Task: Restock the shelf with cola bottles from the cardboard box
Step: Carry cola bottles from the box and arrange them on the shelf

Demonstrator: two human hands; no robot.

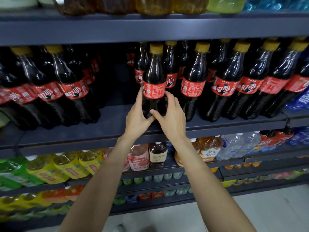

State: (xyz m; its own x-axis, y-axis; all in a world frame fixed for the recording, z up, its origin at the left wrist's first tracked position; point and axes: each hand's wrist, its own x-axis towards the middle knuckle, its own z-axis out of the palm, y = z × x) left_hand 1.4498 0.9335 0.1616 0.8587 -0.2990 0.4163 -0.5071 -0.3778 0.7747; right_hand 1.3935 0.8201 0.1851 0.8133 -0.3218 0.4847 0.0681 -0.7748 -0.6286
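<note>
A cola bottle [154,77] with a yellow cap and red label stands upright near the front of the dark shelf [107,124]. My left hand [138,117] grips its lower body from the left, fingers reaching up to the label. My right hand [170,116] grips the same bottle from the right, thumb across its base. More cola bottles [224,84] fill the shelf to the right, and another group [70,84] stands to the left. A gap of bare shelf lies between the left group and the held bottle. The cardboard box is not in view.
An upper shelf board [150,29] runs just above the bottle caps, carrying amber and green drinks. Below are shelves of yellow, pink, tea and water bottles [157,155]. Blue-labelled bottles [299,99] sit at the far right. Grey floor [250,210] shows at the bottom right.
</note>
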